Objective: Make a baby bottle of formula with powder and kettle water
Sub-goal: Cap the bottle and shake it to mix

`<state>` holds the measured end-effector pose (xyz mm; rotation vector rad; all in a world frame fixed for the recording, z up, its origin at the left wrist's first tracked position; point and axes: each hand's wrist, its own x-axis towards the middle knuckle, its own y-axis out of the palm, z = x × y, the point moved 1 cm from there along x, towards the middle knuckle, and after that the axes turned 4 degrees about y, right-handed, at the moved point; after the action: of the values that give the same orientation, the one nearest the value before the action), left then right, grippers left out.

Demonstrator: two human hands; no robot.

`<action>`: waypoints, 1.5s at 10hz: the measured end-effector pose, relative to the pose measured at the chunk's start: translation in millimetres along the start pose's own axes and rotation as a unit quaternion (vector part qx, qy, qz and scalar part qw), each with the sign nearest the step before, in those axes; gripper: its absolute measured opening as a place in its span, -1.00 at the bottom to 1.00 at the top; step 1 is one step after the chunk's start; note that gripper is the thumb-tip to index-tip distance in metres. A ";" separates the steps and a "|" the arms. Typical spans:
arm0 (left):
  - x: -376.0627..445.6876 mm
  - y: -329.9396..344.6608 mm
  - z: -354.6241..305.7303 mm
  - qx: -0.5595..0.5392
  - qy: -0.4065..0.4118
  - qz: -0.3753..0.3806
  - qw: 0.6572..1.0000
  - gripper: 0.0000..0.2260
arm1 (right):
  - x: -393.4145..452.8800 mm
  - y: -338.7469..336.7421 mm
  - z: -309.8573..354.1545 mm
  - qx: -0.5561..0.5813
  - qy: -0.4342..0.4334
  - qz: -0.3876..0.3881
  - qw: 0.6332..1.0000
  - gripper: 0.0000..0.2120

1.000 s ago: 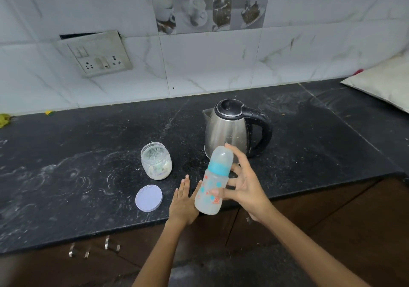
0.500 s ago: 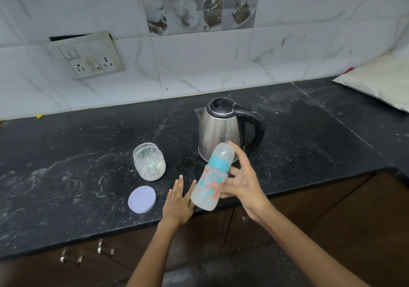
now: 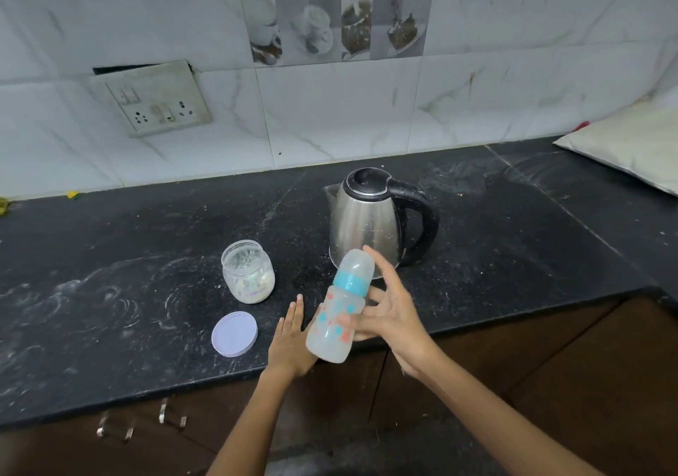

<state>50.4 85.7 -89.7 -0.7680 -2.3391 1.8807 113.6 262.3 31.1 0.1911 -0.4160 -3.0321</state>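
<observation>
My right hand (image 3: 390, 314) grips a clear baby bottle (image 3: 337, 310) with a blue collar and a cap on, tilted with its top up and to the right; cloudy liquid sits in its lower part. My left hand (image 3: 291, 339) lies flat with fingers spread on the front of the black counter (image 3: 110, 292), just left of the bottle's base. A steel kettle (image 3: 367, 218) with a black lid and handle stands right behind the bottle. To its left stands an uncapped glass jar of powder (image 3: 247, 273), with its lilac lid (image 3: 234, 333) lying flat nearer the front edge.
A white tiled wall with a switch and socket plate (image 3: 152, 99) rises behind the counter. A pale cushion or bag (image 3: 631, 141) rests at the far right. Brown cabinet fronts with metal handles (image 3: 172, 415) run below the counter edge.
The bottle has stayed tilted in my right hand with only slight shifts. My left hand stays flat on the counter. The view has drifted a little.
</observation>
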 end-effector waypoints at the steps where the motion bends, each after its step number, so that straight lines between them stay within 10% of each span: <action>1: 1.1 0.0 -1.8 0.002 -0.004 -0.006 1.000 -0.49 | 7.8 -12.1 14.9 0.059 -0.047 -0.081 0.994 -0.02; 6: 4.3 3.3 3.5 0.021 -0.003 0.014 1.000 -0.39 | -6.2 -5.8 11.8 0.004 -0.002 0.003 1.000 0.00; 7: 4.9 2.9 0.3 0.005 -0.009 0.004 1.000 -0.49 | 5.5 -14.2 35.3 0.104 -0.038 -0.098 0.989 -0.05; 9: 4.9 2.6 1.1 -0.009 -0.012 0.004 1.000 -0.40 | -7.9 -8.0 18.5 0.048 0.058 0.039 0.996 -0.13; 12: 3.8 1.5 -1.6 0.006 -0.006 0.002 1.000 -0.50 | -5.9 -17.9 35.3 0.096 0.102 -0.013 0.990 -0.58; 15: 3.4 1.3 -1.1 0.005 -0.008 0.001 1.000 -0.50 | -10.3 -18.5 25.5 0.090 0.221 -0.061 0.969 -0.58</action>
<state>48.2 88.3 -91.5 -0.7575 -2.3374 1.9036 119.3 287.7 51.6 0.9118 -0.6552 -2.9327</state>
